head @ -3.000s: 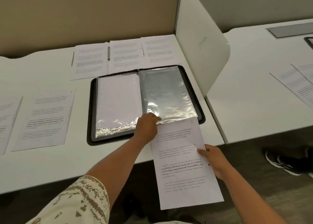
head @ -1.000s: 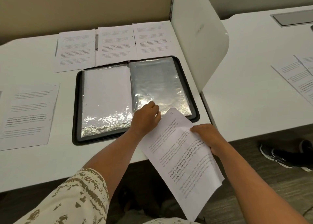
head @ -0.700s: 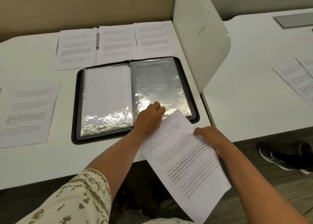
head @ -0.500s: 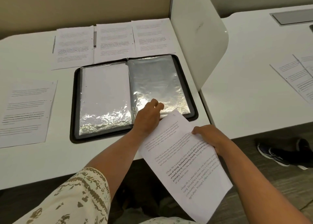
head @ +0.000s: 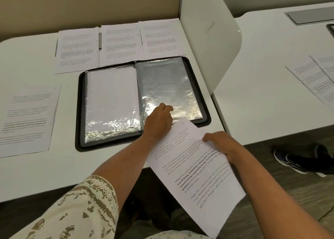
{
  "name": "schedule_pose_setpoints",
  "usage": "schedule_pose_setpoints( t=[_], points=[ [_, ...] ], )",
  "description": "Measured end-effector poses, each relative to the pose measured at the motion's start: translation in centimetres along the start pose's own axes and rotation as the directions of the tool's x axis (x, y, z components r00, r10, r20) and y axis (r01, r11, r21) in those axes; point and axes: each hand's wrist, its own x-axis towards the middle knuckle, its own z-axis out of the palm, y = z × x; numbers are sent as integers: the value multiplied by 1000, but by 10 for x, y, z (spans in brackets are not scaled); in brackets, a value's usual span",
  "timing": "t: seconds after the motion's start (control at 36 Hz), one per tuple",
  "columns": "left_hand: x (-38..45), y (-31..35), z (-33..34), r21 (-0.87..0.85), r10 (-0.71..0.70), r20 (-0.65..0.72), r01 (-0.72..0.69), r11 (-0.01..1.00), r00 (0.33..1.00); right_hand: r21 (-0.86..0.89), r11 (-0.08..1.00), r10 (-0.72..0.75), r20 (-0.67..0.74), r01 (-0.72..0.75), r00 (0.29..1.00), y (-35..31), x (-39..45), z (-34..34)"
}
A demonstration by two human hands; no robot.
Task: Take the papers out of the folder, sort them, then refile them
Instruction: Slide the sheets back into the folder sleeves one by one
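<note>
A black folder (head: 80, 112) lies open on the white desk, showing shiny plastic sleeves. The left sleeve (head: 112, 101) holds a white sheet; the right sleeve (head: 166, 83) looks empty. My left hand (head: 159, 122) pinches the bottom edge of the right sleeve, fingers curled. My right hand (head: 220, 144) grips the right edge of a printed sheet (head: 198, 177) marked 3 at its top. The sheet is tilted, its top corner at the sleeve's lower edge, most of it hanging past the desk front.
Three printed sheets (head: 119, 43) lie in a row behind the folder, and another sheet (head: 27, 119) lies at the left. A white divider panel (head: 209, 38) stands right of the folder. More papers (head: 316, 79) lie on the neighbouring desk. A shoe (head: 296, 159) is on the floor.
The sheet has come away from the right sleeve and turned clockwise in my right hand. My left hand has stayed at the sleeve's bottom edge.
</note>
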Motion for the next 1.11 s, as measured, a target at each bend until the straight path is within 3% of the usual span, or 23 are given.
schedule_pose_setpoints(
  t=[0.31,0.36,0.47,0.56,0.61,0.67,0.72,0.86,1.11],
  points=[
    [-3,-1,4,54,74,67,-78,995,995,231,968,-61,-151,95,987,0,11,-1],
    [-2,-1,4,85,109,84,-117,990,990,164,979,-93,-177,123,980,3,17,0],
    [-2,-2,7,138,126,149,-146,980,981,-144,955,-288,-223,261,931,11,26,5],
    [-4,-3,11,153,98,192,-129,980,976,-373,839,-518,-326,396,790,16,28,13],
    [-4,-4,13,156,84,209,-118,981,974,-483,728,-674,-369,487,640,21,33,20],
    [-3,-5,14,162,71,222,-108,981,973,-627,573,-808,-325,527,492,24,39,26],
    [-2,-6,14,179,55,230,-98,979,972,-714,424,-882,-186,557,433,22,43,36],
    [-1,-9,16,166,25,226,-64,984,974,-785,160,-878,164,599,449,21,61,66],
    [2,-9,18,121,-15,220,-12,993,975,-858,110,-749,261,502,610,28,83,78]
  ],
)
